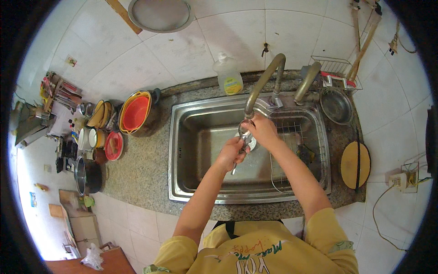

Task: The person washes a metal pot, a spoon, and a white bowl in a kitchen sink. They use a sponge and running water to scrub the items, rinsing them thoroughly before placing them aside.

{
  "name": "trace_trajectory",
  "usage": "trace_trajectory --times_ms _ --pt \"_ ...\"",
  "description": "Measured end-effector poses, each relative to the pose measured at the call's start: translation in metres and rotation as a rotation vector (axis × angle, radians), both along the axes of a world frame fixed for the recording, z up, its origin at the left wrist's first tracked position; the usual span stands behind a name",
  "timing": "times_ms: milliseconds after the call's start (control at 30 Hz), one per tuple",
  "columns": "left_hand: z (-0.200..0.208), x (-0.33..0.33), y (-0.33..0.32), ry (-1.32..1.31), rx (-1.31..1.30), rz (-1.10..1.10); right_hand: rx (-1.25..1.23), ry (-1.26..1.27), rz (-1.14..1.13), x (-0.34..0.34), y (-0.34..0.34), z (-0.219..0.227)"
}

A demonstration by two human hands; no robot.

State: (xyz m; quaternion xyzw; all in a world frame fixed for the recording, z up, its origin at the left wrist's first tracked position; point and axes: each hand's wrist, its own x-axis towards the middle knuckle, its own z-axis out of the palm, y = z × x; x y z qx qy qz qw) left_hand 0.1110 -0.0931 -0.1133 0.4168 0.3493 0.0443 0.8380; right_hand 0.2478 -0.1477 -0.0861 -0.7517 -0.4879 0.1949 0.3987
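Note:
Under the mouth of the curved faucet [269, 75], both hands are closed around a shiny metal spoon [247, 137] with a rounded head. My left hand [230, 155] grips it lower down, and a short piece of the handle sticks out below the fingers. At the head end, the fingers of my right hand [263, 131] press on the metal and partly cover it. The steel sink [196, 146] lies beneath both hands. Whether water is running cannot be made out clearly.
A wire rack [288, 130] sits in the sink's right side. Beyond the sink stands a clear soap bottle [228, 75]. Right of it are a metal bowl [336, 107] and a round board [356, 165]. Red and yellow baskets [135, 112] and a dark pot [88, 176] stand left.

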Motion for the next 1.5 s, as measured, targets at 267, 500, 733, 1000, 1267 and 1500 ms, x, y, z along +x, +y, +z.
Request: trace_trajectory --times_ms 267,500,733,1000,1267,1500 --pt "-0.001 0.001 0.002 -0.002 0.029 0.002 0.001 -0.206 -0.104 -0.004 0.009 -0.018" --pt "0.019 0.004 0.002 0.009 0.149 -0.045 0.067 -0.326 -0.054 -0.004 -0.004 -0.003" --pt "0.012 0.007 -0.001 -0.003 0.124 -0.066 0.027 -0.126 -0.120 0.003 0.002 -0.019" --pt "0.017 0.013 -0.005 0.032 0.308 -0.020 0.361 0.407 -0.401 -0.019 0.002 -0.044" --pt "0.012 0.017 -0.006 0.134 0.390 -0.040 0.279 0.900 -0.166 -0.026 -0.002 -0.028" --pt "-0.007 0.024 -0.006 -0.028 0.393 0.064 0.170 0.797 -0.234 -0.018 0.002 -0.009"
